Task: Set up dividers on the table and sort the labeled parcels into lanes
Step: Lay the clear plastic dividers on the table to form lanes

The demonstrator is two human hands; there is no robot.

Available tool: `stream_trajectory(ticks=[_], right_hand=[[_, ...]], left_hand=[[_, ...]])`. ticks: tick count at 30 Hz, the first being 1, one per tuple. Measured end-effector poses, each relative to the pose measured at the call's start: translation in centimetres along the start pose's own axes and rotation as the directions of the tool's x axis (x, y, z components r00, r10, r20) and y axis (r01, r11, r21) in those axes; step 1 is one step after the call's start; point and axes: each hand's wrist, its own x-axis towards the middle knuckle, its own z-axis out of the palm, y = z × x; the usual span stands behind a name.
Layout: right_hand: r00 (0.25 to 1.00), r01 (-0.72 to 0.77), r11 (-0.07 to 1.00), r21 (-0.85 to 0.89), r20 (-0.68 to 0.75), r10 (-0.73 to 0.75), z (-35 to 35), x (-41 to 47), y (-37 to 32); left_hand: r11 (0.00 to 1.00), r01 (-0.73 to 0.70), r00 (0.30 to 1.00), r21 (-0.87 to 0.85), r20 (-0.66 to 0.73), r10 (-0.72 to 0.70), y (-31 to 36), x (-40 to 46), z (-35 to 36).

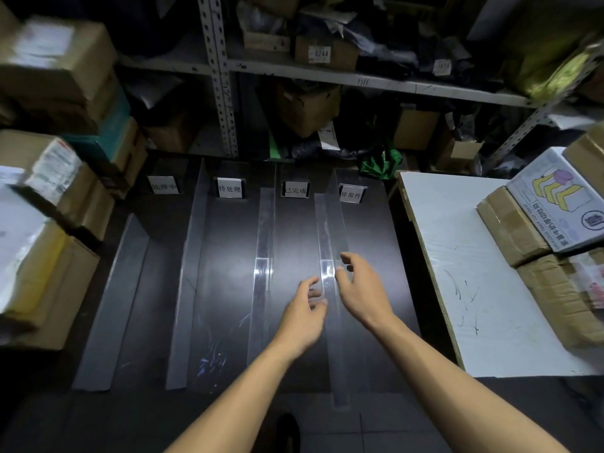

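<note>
Four clear dividers stand lengthwise on the dark table [228, 289], marking lanes headed by small white labels [229, 188] at the far edge. The left hand [304, 317] and the right hand [362, 289] hover on either side of the rightmost divider [330, 230], fingers loosely spread and gripping nothing (whether any fingertip touches the plastic cannot be told). Cardboard parcels [49, 178] are stacked to the left of the table, and more parcels sit on a white board [457, 256] to the right.
</note>
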Motion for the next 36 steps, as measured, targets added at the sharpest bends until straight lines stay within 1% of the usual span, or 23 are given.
stream_trajectory(ticks=[4, 6, 8, 10, 11, 13, 14, 15, 16, 17, 19, 21, 23, 25, 28, 29, 32, 36], right_hand=[[0.992, 0.129, 0.989, 0.075, 0.002, -0.130, 1.8, 0.2, -5.9], [0.981, 0.191, 0.975, 0.114, 0.020, -0.194, 3.3, 0.1, -9.3], [0.964, 0.244, 0.959, 0.146, 0.068, -0.255, 5.3, -0.1, -12.8], [0.940, 0.285, 0.949, 0.132, 0.152, -0.304, 7.9, -0.4, -16.2], [0.926, 0.303, 0.946, 0.115, 0.200, -0.321, 9.3, -0.6, -17.6], [0.896, 0.324, 0.940, 0.103, 0.286, -0.340, 12.3, -1.1, -20.3], [0.884, 0.323, 0.940, 0.106, 0.319, -0.340, 13.9, -1.4, -21.4], [0.874, 0.315, 0.943, 0.108, 0.354, -0.333, 15.5, -1.7, -22.4], [0.864, 0.297, 0.949, 0.105, 0.393, -0.314, 17.2, -2.0, -23.3], [0.855, 0.271, 0.957, 0.101, 0.432, -0.288, 18.8, -2.4, -24.1], [0.840, 0.212, 0.974, 0.080, 0.495, -0.223, 21.8, -3.0, -25.3], [0.830, 0.160, 0.987, 0.033, 0.536, -0.153, 24.3, -3.4, -26.0], [0.814, 0.115, 0.993, -0.013, 0.574, -0.087, 26.1, -3.6, -26.5], [0.792, 0.088, 0.995, -0.046, 0.609, -0.042, 27.5, -3.6, -26.8], [0.772, 0.081, 0.993, -0.084, 0.635, -0.009, 28.6, -3.5, -26.8], [0.769, 0.081, 0.992, -0.095, 0.639, -0.001, 28.9, -3.5, -26.8], [0.760, 0.062, 0.991, -0.121, 0.649, 0.032, 29.6, -3.3, -26.9], [0.760, 0.037, 0.992, -0.122, 0.648, 0.051, 30.2, -3.2, -27.0]], left_hand=[[0.997, -0.060, 0.992, -0.053, -0.117, 0.054, 2.1, -0.3, -5.8], [0.994, -0.104, 0.975, -0.043, -0.203, 0.093, 2.5, -0.7, -9.3], [0.990, -0.138, 0.946, -0.012, -0.297, 0.128, 2.1, -1.4, -13.5], [0.988, -0.142, 0.893, 0.057, -0.424, 0.153, 1.0, -2.5, -17.9], [0.985, -0.123, 0.851, 0.123, -0.498, 0.169, 0.1, -3.1, -20.1], [0.971, -0.046, 0.760, 0.235, -0.623, 0.187, -2.3, -4.3, -24.5], [0.965, 0.006, 0.730, 0.263, -0.660, 0.176, -3.6, -4.7, -26.5], [0.954, 0.063, 0.720, 0.293, -0.675, 0.160, -4.8, -5.0, -28.4], [0.937, 0.125, 0.738, 0.327, -0.662, 0.132, -6.0, -5.1, -29.9], [0.917, 0.189, 0.775, 0.350, -0.628, 0.080, -7.0, -5.1, -31.1], [0.896, 0.301, 0.852, 0.325, -0.513, -0.100, -8.7, -5.1, -32.8], [0.900, 0.356, 0.899, 0.252, -0.355, -0.257, -10.3, -5.1, -33.7], [0.897, 0.374, 0.916, 0.237, -0.244, -0.317, -11.3, -5.0, -34.1], [0.880, 0.395, 0.910, 0.263, -0.242, -0.336, -11.8, -4.8, -34.4], [0.869, 0.426, 0.882, 0.252, -0.331, -0.336, -12.0, -4.8, -34.8], [0.867, 0.420, 0.878, 0.268, -0.364, -0.312, -12.0, -4.8, -35.0], [0.842, 0.354, 0.895, 0.407, -0.410, -0.178, -11.9, -5.0, -35.6], [0.853, 0.308, 0.887, 0.422, -0.451, -0.097, -11.0, -5.1, -36.0]])
